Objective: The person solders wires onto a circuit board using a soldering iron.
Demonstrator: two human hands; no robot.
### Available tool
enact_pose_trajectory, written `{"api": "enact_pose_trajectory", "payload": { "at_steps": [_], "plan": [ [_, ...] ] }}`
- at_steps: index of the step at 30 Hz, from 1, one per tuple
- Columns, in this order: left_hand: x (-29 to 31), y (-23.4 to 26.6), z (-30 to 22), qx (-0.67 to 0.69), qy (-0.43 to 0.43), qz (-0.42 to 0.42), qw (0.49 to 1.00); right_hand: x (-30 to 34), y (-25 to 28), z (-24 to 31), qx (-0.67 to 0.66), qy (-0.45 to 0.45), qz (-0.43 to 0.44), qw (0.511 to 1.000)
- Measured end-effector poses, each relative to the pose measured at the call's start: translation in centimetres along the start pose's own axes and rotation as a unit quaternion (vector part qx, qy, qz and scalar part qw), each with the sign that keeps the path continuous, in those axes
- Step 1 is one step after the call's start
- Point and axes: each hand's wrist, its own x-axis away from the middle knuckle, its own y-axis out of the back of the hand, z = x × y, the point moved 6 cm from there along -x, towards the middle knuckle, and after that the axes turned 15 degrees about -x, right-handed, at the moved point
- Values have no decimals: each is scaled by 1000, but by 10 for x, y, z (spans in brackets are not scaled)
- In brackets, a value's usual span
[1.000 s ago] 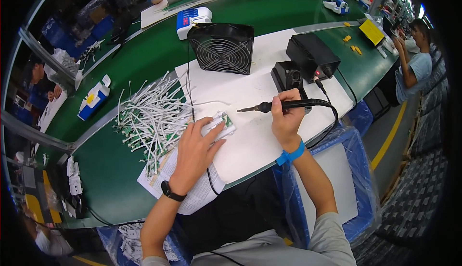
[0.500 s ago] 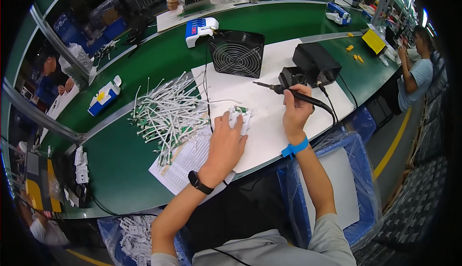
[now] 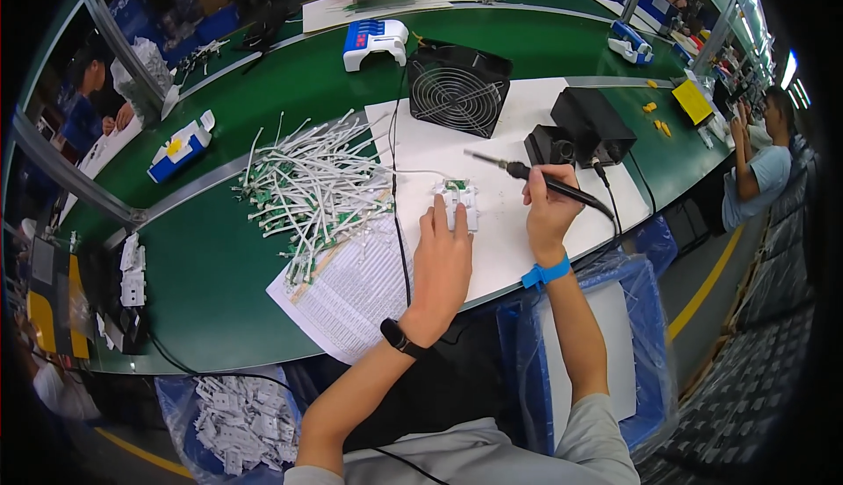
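My left hand (image 3: 443, 265) lies with fingers stretched out over a white plastic housing (image 3: 464, 215) on the white board. A small green circuit board (image 3: 456, 186) sits at the housing's far end, and a white cable runs from there to the left. Above the board, my right hand (image 3: 550, 211) is closed round the black handle of a soldering iron (image 3: 516, 170). Its metal tip points left and away from me, apart from the housing. To the left is a tangled pile of white cables (image 3: 320, 178) with green circuit boards at their ends.
A black fan (image 3: 458, 90) stands behind the housing. A black power box (image 3: 597, 125) is at the right. Printed paper (image 3: 338, 301) lies by the cables. Below the table are bins of white housings (image 3: 241, 423) and white sheets (image 3: 606, 344). Co-workers sit across and right.
The view has shifted, moving the scene rightward. My left fingers have straightened over the housing, which looks less slanted. My right hand still holds the iron, slightly nearer the housing.
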Motion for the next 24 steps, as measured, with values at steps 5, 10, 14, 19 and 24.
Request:
{"api": "enact_pose_trajectory", "payload": {
  "at_steps": [5,10,14,19,24],
  "plan": [
    [4,8,3,35,34,-41,998,4,2,-5,24,19,37,999],
    [7,2,5,47,42,-32,998,7,-11,-8,45,-71,83,993],
    [6,4,4,32,42,-32,998,6,-12,-9,50,-63,100,992],
    [8,3,5,32,44,-26,998,6,-12,-11,63,-66,98,991],
    [9,1,6,27,46,-24,998,7,-13,-12,56,-77,102,990]
  ]
}}
